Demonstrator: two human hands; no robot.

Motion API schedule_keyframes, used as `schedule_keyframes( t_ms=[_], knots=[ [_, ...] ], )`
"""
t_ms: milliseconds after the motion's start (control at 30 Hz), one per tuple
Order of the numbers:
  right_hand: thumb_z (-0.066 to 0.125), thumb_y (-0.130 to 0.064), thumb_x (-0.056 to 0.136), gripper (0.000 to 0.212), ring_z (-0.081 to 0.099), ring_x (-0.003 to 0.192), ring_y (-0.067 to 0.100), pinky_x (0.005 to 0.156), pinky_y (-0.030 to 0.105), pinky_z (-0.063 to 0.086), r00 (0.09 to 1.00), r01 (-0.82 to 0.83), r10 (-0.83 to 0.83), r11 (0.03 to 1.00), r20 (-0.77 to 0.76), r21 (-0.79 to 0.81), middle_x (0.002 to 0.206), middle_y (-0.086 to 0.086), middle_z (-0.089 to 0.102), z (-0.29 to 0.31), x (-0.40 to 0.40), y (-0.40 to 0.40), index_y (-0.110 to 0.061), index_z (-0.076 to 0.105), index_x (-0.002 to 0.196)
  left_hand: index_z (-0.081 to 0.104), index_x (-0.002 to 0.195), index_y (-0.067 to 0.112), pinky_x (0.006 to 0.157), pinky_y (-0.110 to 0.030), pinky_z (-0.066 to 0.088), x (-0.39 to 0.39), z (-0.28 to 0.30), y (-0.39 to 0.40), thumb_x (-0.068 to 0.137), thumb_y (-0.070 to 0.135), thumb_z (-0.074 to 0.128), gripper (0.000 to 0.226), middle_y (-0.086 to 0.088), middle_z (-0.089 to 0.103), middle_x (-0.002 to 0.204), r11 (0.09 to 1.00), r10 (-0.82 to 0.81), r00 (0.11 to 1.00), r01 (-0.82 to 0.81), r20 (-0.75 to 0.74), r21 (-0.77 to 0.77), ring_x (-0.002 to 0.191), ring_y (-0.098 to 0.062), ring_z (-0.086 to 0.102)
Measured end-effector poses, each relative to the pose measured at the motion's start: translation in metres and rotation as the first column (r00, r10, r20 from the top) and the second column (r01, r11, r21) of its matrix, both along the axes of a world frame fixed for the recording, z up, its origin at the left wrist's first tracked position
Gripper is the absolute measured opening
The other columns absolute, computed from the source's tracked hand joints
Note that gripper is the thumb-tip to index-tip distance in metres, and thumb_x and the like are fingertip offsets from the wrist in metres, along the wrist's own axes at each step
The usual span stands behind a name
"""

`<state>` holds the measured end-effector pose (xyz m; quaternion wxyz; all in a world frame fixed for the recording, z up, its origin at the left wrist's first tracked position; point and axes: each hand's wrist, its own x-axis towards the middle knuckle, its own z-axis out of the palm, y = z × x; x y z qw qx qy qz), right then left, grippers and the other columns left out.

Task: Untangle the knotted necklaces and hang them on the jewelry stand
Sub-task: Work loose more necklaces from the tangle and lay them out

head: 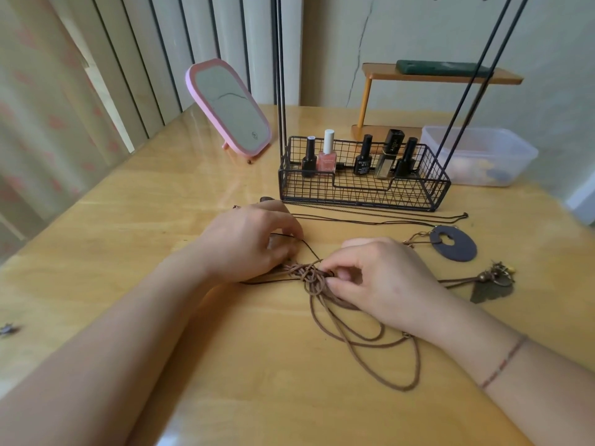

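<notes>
While the knot (308, 274) lay on the worktop (225, 381), the right hand (380, 278) pinched it and the left hand (254, 243) pinched a thin cord (309, 247).

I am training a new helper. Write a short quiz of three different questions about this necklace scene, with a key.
1. True or false: the right hand pinches the brown cord knot.
2. How many bottles stand in the wire basket? A) three B) five C) seven
3. Fill in: the dark oval pendant lies on the ____.

Key: 1 true; 2 B; 3 table.
</notes>
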<state>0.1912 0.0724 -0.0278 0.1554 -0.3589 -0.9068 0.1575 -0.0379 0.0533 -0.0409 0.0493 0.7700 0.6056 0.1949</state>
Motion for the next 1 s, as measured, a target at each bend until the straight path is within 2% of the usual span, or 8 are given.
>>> schedule_keyframes(
  t_ms=[133, 267, 467, 567, 700, 800, 900, 1000],
  knots=[
    [0.049, -0.037, 0.101, 0.011, 0.054, 0.086, 0.004, 0.072, 0.032, 0.048, 0.985, -0.038, 0.035, 0.999, 0.169, 0.016, 0.092, -0.020, 0.055, 0.006, 0.006, 0.004, -0.038, 0.060, 0.098, 0.068, 0.103, 0.038, 0.075, -0.031, 0.051, -0.002, 0.000, 0.001, 0.090, 0.034, 0.066, 0.013, 0.019, 0.056, 0.105, 1.000, 0.004, 0.999, -0.003, 0.043, -0.023, 0.083, -0.003, 0.053],
    [0.042, -0.052, 0.094, 0.017, 0.055, 0.085, -0.003, 0.076, 0.030, 0.050, 0.973, -0.012, 0.048, 0.988, 0.226, -0.157, 0.090, -0.024, 0.058, 0.023, 0.038, 0.021, -0.043, 0.054, 0.085, 0.068, 0.102, 0.037, 0.072, -0.030, 0.050, -0.002, -0.002, 0.001, 0.092, 0.037, 0.064, 0.011, 0.017, 0.056, 0.105, 1.000, 0.006, 0.999, -0.005, 0.046, -0.018, 0.079, -0.001, 0.054],
    [0.047, -0.087, 0.073, 0.059, 0.060, 0.060, 0.003, 0.059, 0.015, 0.047, 0.986, -0.165, 0.140, 0.916, -0.094, -0.366, 0.073, -0.004, 0.070, 0.033, 0.063, 0.040, -0.029, 0.061, 0.074, 0.068, 0.100, 0.038, 0.068, -0.023, 0.044, -0.003, -0.007, 0.002, 0.093, 0.041, 0.062, 0.010, 0.019, 0.056, 0.101, 1.000, 0.029, 0.996, -0.029, 0.089, 0.002, 0.083, 0.007, 0.054],
    [0.067, -0.072, 0.073, 0.048, 0.064, 0.062, 0.014, 0.062, 0.021, 0.051, 0.938, -0.277, 0.168, 0.891, -0.304, -0.361, 0.069, 0.011, 0.068, 0.037, 0.067, 0.040, -0.026, 0.059, 0.064, 0.068, 0.102, 0.038, 0.069, -0.028, 0.047, -0.007, -0.008, 0.002, 0.090, 0.047, 0.061, 0.016, 0.019, 0.056, 0.103, 1.000, 0.024, 0.993, -0.026, 0.119, 0.011, 0.082, 0.002, 0.056],
    [0.084, -0.045, 0.072, 0.029, 0.061, 0.059, 0.024, 0.055, 0.029, 0.052, 0.757, -0.351, 0.051, 0.873, -0.652, -0.339, 0.065, 0.008, 0.065, 0.047, 0.078, 0.046, -0.026, 0.062, 0.076, 0.065, 0.111, 0.039, 0.073, -0.034, 0.052, -0.009, -0.005, 0.002, 0.088, 0.043, 0.069, 0.024, 0.020, 0.053, 0.106, 1.000, 0.019, 0.989, -0.018, 0.147, -0.013, 0.076, -0.004, 0.058],
    [0.069, -0.024, 0.088, 0.006, 0.057, 0.057, 0.020, 0.055, 0.027, 0.047, 0.515, -0.422, -0.097, 0.836, -0.852, -0.351, 0.064, 0.001, 0.058, 0.049, 0.082, 0.053, -0.023, 0.063, 0.089, 0.062, 0.114, 0.040, 0.073, -0.035, 0.053, -0.010, -0.003, 0.001, 0.088, 0.048, 0.064, 0.027, 0.020, 0.053, 0.105, 1.000, -0.004, 0.989, 0.007, 0.147, -0.016, 0.075, -0.004, 0.059],
    [0.036, -0.004, 0.096, 0.029, 0.049, 0.055, 0.015, 0.056, 0.024, 0.043, 0.360, -0.439, -0.247, 0.806, -0.900, -0.397, 0.060, -0.004, 0.049, 0.050, 0.082, 0.058, -0.023, 0.058, 0.091, 0.064, 0.108, 0.038, 0.072, -0.036, 0.053, -0.011, -0.004, 0.001, 0.089, 0.054, 0.056, 0.026, 0.019, 0.056, 0.098, 1.000, -0.006, 0.990, 0.009, 0.138, -0.021, 0.077, -0.003, 0.058],
    [0.042, -0.011, 0.085, 0.021, 0.047, 0.055, 0.013, 0.056, 0.022, 0.043, 0.292, -0.477, -0.301, 0.777, -0.908, -0.411, 0.058, -0.007, 0.046, 0.053, 0.083, 0.060, -0.024, 0.057, 0.092, 0.065, 0.098, 0.036, 0.072, -0.036, 0.051, -0.010, -0.002, -0.001, 0.089, 0.064, 0.044, 0.036, 0.018, 0.057, 0.091, 0.999, -0.040, 0.994, 0.040, 0.107, -0.007, 0.079, -0.004, 0.056]
  ],
)
